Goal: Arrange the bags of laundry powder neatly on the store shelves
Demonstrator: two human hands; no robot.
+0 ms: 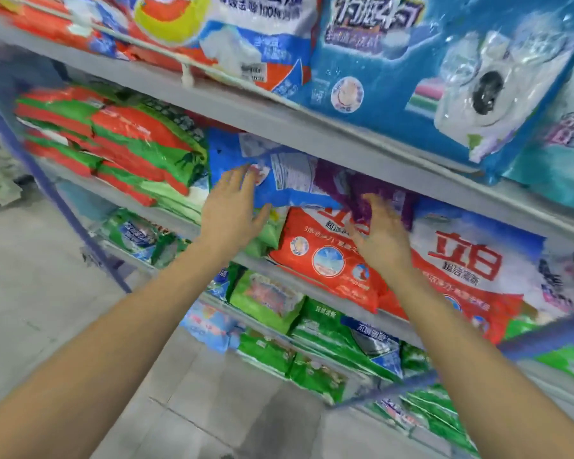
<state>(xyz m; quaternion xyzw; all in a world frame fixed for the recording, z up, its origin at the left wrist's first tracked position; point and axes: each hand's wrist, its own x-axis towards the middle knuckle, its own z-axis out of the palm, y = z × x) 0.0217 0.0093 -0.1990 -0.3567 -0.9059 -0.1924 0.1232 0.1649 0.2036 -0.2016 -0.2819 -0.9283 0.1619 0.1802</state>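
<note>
Middle shelf. The blue bag (289,183) lay flat, its long axis running along the shelf front and its right end dipping a little. It rested on top of an orange-red bag (325,260).

The left hand (232,207) was at the blue bag's left end, fingers straight and spread, tips against its face, thumb reaching toward its lower edge. It gripped nothing.

The right hand (383,236) was off the blue bag's right end, on a purple bag (358,190) that touched or overlapped that end. It was blurred, so I could not tell whether the fingers clasped the purple bag or only pressed on it.

Judgement: the left hand was the nearer one and in contact. The blue bag lay up and to the right of that palm, stretched crosswise between the two hands. Squaring it would probably mean pushing in from the left end, or lifting at both ends.

A stack of red-and-green bags (130,144) sat just left of the blue bag, and the shelf board (279,122) ran close above it.
</note>
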